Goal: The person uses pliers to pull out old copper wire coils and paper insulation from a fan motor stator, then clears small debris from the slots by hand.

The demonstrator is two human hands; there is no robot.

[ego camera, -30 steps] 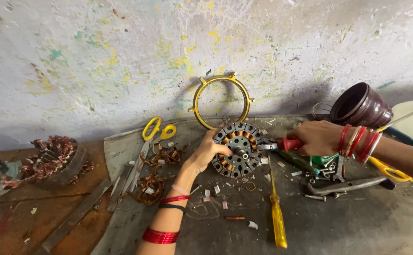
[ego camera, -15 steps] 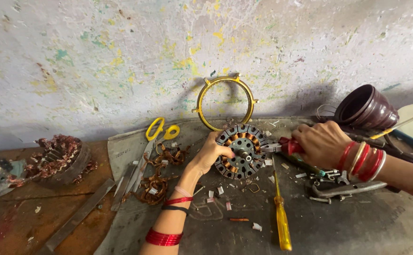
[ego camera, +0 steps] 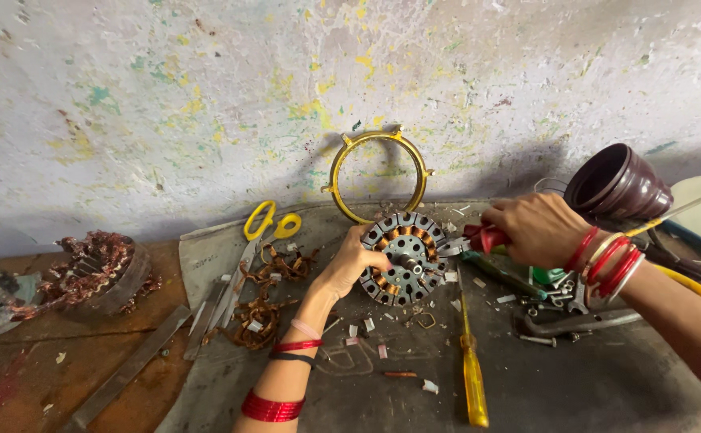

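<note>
1. At mid-frame on the counter (ego camera: 607, 393) lies the round stator (ego camera: 405, 258), with copper windings showing in most of its slots.
2. Our left hand (ego camera: 352, 261) cups the stator's left edge, its grip closed on the rim to steady it.
3. Our right hand (ego camera: 536, 228) comes in from the right, its grip clamped on the red-handled pliers (ego camera: 478, 238), whose nose meets the stator's right side.
4. We judge the work partly done: loose copper wire (ego camera: 264, 301) lies in a heap to the left, while the windings we see are still seated.
5. A dark maroon cup (ego camera: 616, 184) lies tipped at upper right; we cannot see anything inside it.
6. Yellow-handled scissors (ego camera: 264, 226) and a yellow screwdriver (ego camera: 472, 377) lie nearby.
</note>
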